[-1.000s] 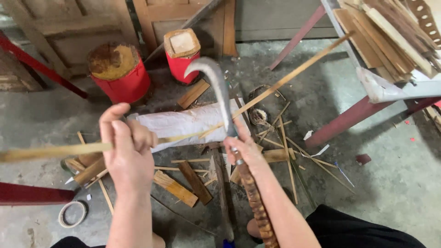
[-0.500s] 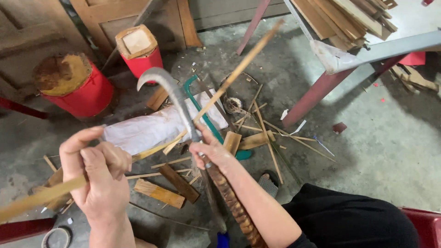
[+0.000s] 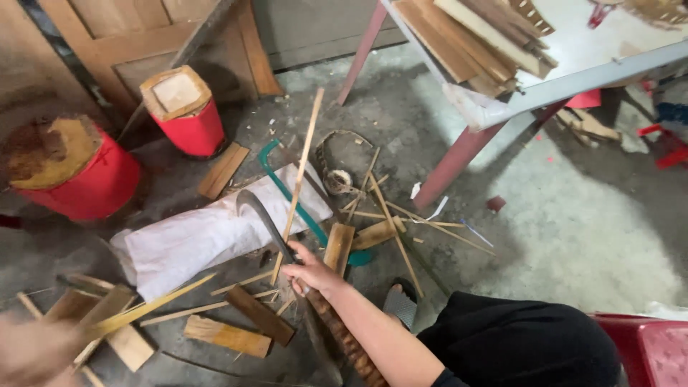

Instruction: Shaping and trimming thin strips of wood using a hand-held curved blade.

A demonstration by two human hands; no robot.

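My right hand grips a long-handled curved knife, its blade pointing up and left over a white sack. The knife's wrapped brown handle runs back under my forearm. A long thin bamboo strip stands slanted against the blade beside this hand. My left hand is a blur at the bottom left corner. It appears closed on the end of a yellowish bamboo strip that points right toward the knife.
Two red buckets holding wood blocks stand at the left. A green saw frame, wood offcuts and splinters litter the concrete floor. A table stacked with slats stands at the right, and a red stool is at bottom right.
The view swung left and down. The bamboo has come apart: my left hand pulled one strip down and left out of the middle, while the other strip stays up by the knife.
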